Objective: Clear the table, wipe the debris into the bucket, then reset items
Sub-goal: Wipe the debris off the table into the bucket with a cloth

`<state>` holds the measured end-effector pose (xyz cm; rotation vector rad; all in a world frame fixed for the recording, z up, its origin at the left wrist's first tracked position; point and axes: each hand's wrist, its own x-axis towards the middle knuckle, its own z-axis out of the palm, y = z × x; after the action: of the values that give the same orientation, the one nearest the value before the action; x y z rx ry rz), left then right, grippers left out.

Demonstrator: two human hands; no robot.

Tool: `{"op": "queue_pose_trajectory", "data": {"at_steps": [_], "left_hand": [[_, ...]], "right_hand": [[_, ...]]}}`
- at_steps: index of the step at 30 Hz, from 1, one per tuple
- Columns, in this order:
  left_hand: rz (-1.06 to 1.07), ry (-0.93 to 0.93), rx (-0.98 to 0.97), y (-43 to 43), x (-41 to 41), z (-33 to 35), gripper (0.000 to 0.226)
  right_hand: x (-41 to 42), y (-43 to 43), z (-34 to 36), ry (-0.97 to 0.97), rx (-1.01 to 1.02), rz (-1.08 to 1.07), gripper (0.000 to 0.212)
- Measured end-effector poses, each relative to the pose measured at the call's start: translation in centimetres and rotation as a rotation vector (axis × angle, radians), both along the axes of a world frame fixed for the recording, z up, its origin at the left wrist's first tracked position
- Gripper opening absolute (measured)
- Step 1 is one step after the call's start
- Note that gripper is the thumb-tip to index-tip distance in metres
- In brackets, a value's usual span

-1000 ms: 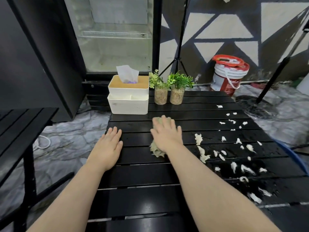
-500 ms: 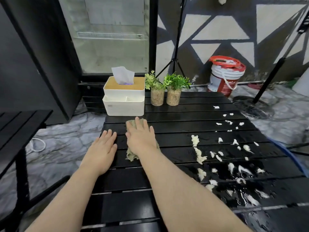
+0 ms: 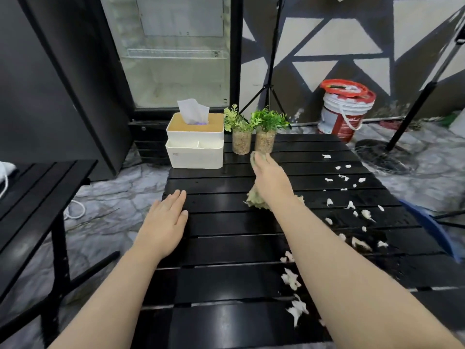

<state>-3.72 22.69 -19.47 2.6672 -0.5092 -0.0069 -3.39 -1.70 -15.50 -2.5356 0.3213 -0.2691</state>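
**Cloth up at the far side of the slatted bench**

Black slats of the bench [image 3: 226, 280] fill the head view. Right hand [image 3: 270, 176] is clamped on the greenish cloth [image 3: 254, 200], its grip closed around the rag, which trails down to the slats. Just beyond it stand two small plant jars [image 3: 251, 139]; a tissue box [image 3: 195, 142] sits to its left. Left hand [image 3: 164, 224] lies flat, fingers spread, holding nothing. White debris [image 3: 349, 205] scatters to the right of the cloth hand. Red-lidded bucket [image 3: 344, 109] stands on the floor beyond.
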Motion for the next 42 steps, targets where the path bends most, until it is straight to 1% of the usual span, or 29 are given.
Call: {"op": "queue_pose_trajectory", "data": {"at_steps": [2,4,5,7,9,10,11,13,15,18,19,21,25,28,31,32,34,36,39,42], "left_hand": [[-0.008,-0.034,-0.062,0.8,-4.1,-0.1,0.051],[0.007,-0.009,-0.102,1.8,-8.2,-0.5,0.061],[0.022,0.010,-0.077,2.3,-9.9,-0.8,0.064],[0.030,0.016,0.046,3.2,-12.0,-1.7,0.069],[-0.005,0.014,0.149,3.3,-13.1,-2.4,0.076],[0.000,0.024,0.152,3.1,-13.5,-2.6,0.079],[0.024,0.028,0.137,2.8,-13.8,-2.8,0.077],[0.053,0.030,0.120,2.3,-14.2,-2.8,0.063],[0.065,0.052,0.119,2.1,-14.4,-2.6,0.052],[0.066,0.060,0.120,2.2,-14.3,-2.5,0.051],[0.062,0.059,0.124,2.2,-14.4,-2.6,0.051],[0.058,0.066,0.127,2.1,-14.4,-2.7,0.052],[0.086,0.075,0.133,1.9,-14.7,-2.3,0.052],[0.061,0.032,0.147,0.2,-15.2,-1.8,0.053],[-0.032,0.019,0.076,-3.3,-16.1,-1.6,0.056],[-0.040,0.035,0.066,-4.1,-16.2,-1.7,0.053],[-0.037,0.042,0.091,-4.6,-16.3,-2.1,0.052],[-0.037,0.031,0.133,-4.6,-16.1,-2.3,0.052],[-0.054,0.025,0.144,-4.6,-16.2,-2.3,0.052],[-0.056,0.017,0.150,-4.5,-16.1,-2.4,0.052]], "right_hand": [[-4.0,2.7,2.1,-0.059,0.014,0.072,0.048],[-8.5,5.7,2.3,-0.064,0.004,0.141,0.051],[-10.9,7.3,1.6,-0.018,-0.044,0.183,0.055],[-15.3,10.5,-1.1,0.097,-0.167,0.269,0.061],[-17.9,12.6,-4.3,0.119,-0.275,0.287,0.053],[-18.8,13.2,-5.1,0.145,-0.263,0.268,0.049],[-19.2,13.4,-5.3,0.130,-0.275,0.254,0.049],[-19.1,12.2,-5.8,0.088,-0.308,0.293,0.049],[-19.4,9.8,-5.9,0.115,-0.301,0.277,0.054],[-20.4,5.2,-6.0,0.085,-0.349,0.157,0.060],[-20.7,3.6,-5.9,0.102,-0.363,0.135,0.060],[-21.0,0.3,-5.8,0.158,-0.397,0.088,0.057],[-21.4,-3.7,-5.2,0.175,-0.402,-0.027,0.056],[-21.3,-2.5,-3.3,0.105,-0.208,-0.041,0.060],[-20.4,1.8,-2.0,0.020,-0.118,0.097,0.069],[-20.3,3.5,-2.3,0.010,-0.144,0.151,0.068],[-20.4,5.8,-4.2,0.051,-0.235,0.233,0.058],[-20.5,5.7,-5.4,0.116,-0.269,0.252,0.052],[-20.8,2.6,-5.7,0.127,-0.290,0.220,0.049],[-21.3,-1.6,-5.5,0.189,-0.294,0.109,0.048]]}}
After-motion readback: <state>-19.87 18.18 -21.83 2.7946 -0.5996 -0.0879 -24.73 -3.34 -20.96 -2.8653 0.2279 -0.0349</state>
